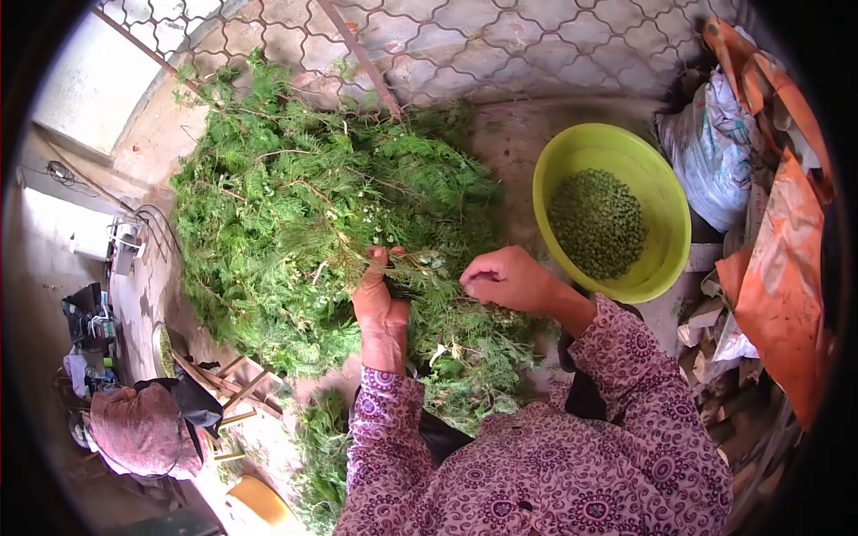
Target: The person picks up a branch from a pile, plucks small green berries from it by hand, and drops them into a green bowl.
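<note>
A large heap of green leafy branches (268,214) lies on the floor before me. My left hand (380,295) is closed around a leafy sprig (344,246) at the heap's near side. Just right of it, my right hand (509,281) has its fingers curled together over the greenery; whatever they may hold is hidden. Beyond my right hand stands a yellow-green basin (675,201), partly filled with small round green pieces (597,223).
A wire lattice (500,45) runs along the far wall. White sacks (710,147) and an orange sheet (782,286) lie at the right. At the lower left are a cloth-covered seat (147,429) and a yellow container (259,505).
</note>
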